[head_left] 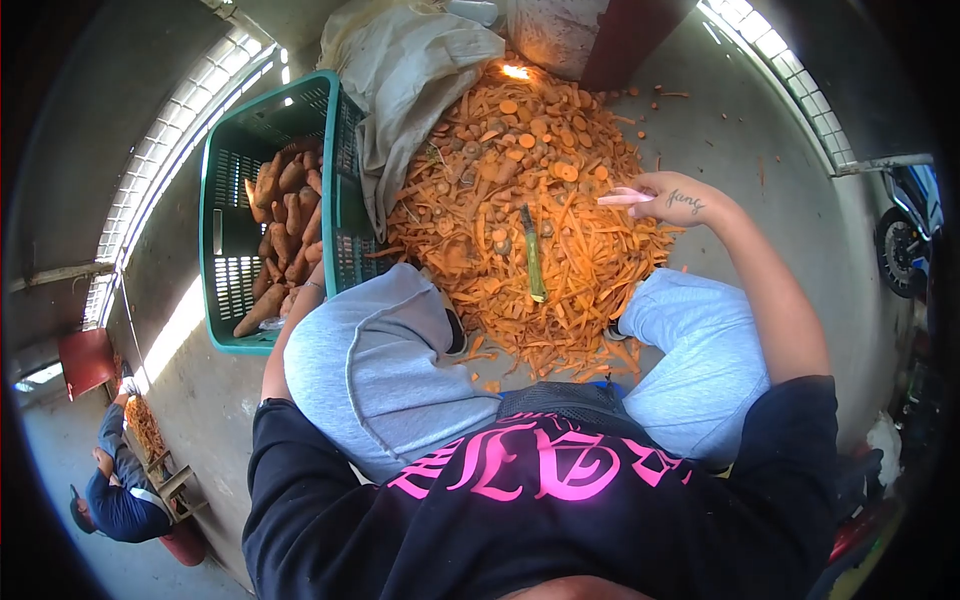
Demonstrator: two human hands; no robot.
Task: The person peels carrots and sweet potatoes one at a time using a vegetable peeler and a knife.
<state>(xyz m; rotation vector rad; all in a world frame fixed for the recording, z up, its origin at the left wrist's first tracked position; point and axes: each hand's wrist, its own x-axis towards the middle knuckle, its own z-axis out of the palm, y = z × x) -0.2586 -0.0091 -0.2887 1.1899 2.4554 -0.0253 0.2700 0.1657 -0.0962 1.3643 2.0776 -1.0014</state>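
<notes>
My right hand is above the right side of a heap of orange carrot peelings, its fingers closed on a pink peeler pointing left. My left arm reaches down beside my knee into a green plastic crate. The left hand is mostly hidden at the crate's near side, close to the carrots; its fingers cannot be made out. A green-handled knife with a dark narrow end lies on the peelings between my knees. Cut carrot slices are scattered across the heap's upper part.
A whitish woven sack lies against the crate and heap, with another full sack behind. Carrot bits dot the concrete floor at right. Another person sits far left beside orange peelings. A motorbike wheel stands at far right.
</notes>
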